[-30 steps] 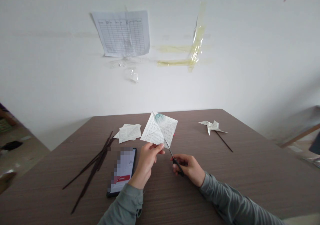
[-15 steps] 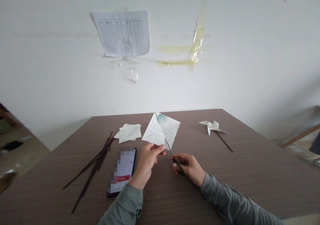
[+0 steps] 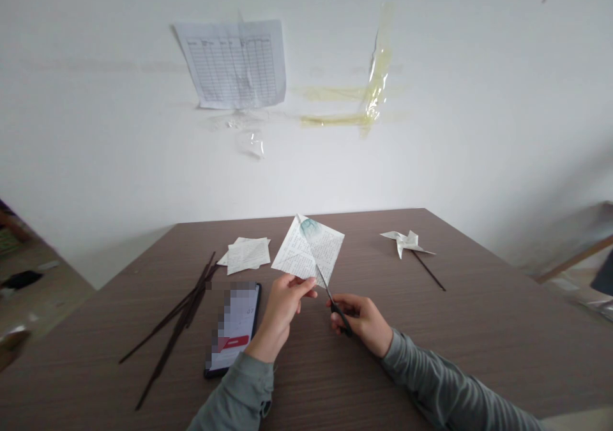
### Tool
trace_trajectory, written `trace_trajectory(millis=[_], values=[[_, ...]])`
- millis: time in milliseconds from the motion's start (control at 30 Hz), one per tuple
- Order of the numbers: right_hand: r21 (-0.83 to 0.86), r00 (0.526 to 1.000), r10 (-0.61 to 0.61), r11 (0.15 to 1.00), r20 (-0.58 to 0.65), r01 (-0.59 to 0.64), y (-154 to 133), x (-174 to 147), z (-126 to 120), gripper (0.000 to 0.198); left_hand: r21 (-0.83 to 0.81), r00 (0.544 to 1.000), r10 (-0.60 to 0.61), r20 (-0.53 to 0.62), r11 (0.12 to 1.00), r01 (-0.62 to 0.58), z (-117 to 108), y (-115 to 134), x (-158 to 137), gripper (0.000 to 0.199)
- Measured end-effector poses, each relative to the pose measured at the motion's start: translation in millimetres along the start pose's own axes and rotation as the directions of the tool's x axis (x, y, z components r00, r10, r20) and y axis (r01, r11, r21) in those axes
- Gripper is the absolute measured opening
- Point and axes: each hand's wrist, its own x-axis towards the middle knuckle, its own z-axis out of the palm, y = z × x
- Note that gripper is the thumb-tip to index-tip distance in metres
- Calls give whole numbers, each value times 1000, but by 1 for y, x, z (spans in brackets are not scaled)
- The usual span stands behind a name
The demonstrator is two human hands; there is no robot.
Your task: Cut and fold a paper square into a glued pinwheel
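A square of printed paper (image 3: 306,242) with crease lines and a green mark near its top is held up in front of me. My left hand (image 3: 286,303) pinches its lower edge between thumb and fingers. My right hand (image 3: 361,319) is closed around the black handles of a pair of scissors (image 3: 341,319). The scissor blades lie on the paper at its bottom corner, pointing up along a diagonal crease; they look nearly closed. How far the paper is cut, I cannot make out.
On the brown table (image 3: 306,380), more paper squares (image 3: 249,255) and several dark sticks (image 3: 184,313) lie left, beside a phone (image 3: 234,329) near my left forearm. A paper pinwheel (image 3: 407,242) on a stick lies right. A wall with a taped sheet (image 3: 234,67) stands behind.
Almost nothing differs. Both hands, the paper and the scissors keep the same places, with only a very slight shift of the whole view.
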Motion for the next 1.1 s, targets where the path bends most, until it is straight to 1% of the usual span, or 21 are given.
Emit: trace_trajectory(millis=[267, 867, 1100], values=[[-20, 1000, 8, 1000, -15, -8, -4, -1, 2, 72, 5, 1000, -3, -5, 1000, 3, 1, 2, -2, 37], [-14, 1000, -15, 1000, -19, 15, -2, -1, 0, 69, 14, 1000, -21, 18, 1000, 21, 1, 3, -4, 34], [-25, 1000, -10, 1000, -16, 10, -4, -1, 2, 72, 22, 1000, -23, 21, 999, 23, 1, 3, -4, 37]])
